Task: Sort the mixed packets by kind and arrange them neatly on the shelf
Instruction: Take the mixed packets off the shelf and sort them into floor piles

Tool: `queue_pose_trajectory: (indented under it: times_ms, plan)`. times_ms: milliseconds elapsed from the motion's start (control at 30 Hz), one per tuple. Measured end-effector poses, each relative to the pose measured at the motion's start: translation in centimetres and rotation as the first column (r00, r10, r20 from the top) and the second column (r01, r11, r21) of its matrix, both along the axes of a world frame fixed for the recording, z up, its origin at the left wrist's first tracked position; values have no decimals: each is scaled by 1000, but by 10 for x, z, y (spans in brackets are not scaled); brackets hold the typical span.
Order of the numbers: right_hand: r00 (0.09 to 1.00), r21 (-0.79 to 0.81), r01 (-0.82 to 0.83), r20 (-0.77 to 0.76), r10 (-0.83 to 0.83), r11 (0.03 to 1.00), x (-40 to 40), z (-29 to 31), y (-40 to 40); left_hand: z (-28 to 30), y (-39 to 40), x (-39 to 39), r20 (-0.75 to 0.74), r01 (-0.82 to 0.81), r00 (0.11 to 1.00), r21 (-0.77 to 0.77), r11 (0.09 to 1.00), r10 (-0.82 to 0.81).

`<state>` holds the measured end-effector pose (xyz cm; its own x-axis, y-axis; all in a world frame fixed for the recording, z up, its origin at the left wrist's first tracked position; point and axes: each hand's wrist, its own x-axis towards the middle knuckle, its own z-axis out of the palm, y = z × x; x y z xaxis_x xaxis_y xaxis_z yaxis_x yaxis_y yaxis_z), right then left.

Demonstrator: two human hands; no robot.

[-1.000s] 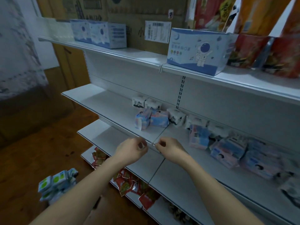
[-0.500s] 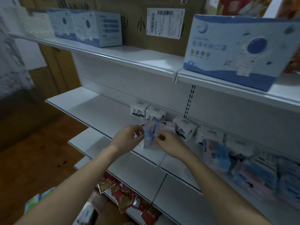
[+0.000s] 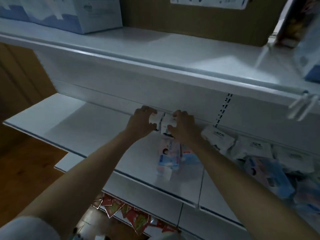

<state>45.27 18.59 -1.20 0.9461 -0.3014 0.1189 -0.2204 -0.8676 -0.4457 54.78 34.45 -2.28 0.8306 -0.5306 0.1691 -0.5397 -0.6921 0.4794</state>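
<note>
Two small white packets stand side by side against the back wall of the middle white shelf (image 3: 72,125). My left hand (image 3: 140,123) grips the left white packet (image 3: 155,119) and my right hand (image 3: 183,127) grips the right white packet (image 3: 167,122). Two blue-and-pink packets (image 3: 170,156) lie flat on the shelf just in front of my hands. More white packets (image 3: 218,137) line the back wall to the right, and several blue-and-pink packets (image 3: 270,174) are heaped at the far right.
The upper shelf (image 3: 155,54) overhangs closely and carries blue-white boxes (image 3: 69,13) and a cardboard box (image 3: 199,19). Red sachets (image 3: 128,212) lie on a lower shelf. A wooden floor (image 3: 26,167) is at the left. The middle shelf's left half is bare.
Both hands moved from the shelf's front edge, past the blue-and-pink packets, to the back wall and closed on the two white packets. The camera moved closer and lower under the upper shelf.
</note>
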Motion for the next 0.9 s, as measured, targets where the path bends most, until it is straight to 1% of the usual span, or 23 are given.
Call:
queue_pose_trajectory:
  times_ms: [133,233,300,400,467,567,667,767,833,900]
  plan:
    - [998,-88,39,-42,-42,995,22,-18,2,-20,-19,30,36,38,998,233,972,-48]
    - [995,-97,44,-89,-53,994,32,-34,0,-38,-25,41,60,49,995,362,931,-76]
    - [991,-104,51,-119,-63,993,36,-42,-2,-45,-25,45,119,45,988,389,920,-99]
    - [985,-175,82,-134,-106,981,42,-48,-3,-47,-22,50,197,20,973,434,901,-116]
    - [979,-218,91,-160,-127,972,44,-50,-6,-45,-21,52,198,5,974,474,880,-113]
    - [971,-259,63,-206,-119,964,45,-50,-12,-48,-16,53,154,22,982,484,875,-110]
    - [981,-177,20,-186,-54,984,46,-55,-17,-52,-10,49,142,34,983,474,880,-115]
    - [990,-61,-29,-137,20,998,44,-52,-23,-45,2,45,101,29,992,415,910,-78]
    - [995,56,-51,-80,55,997,42,-44,-29,-36,16,39,52,-10,999,333,943,-8]
    - [995,170,-90,-34,98,981,37,-29,-32,-26,34,29,0,-83,996,246,966,85]
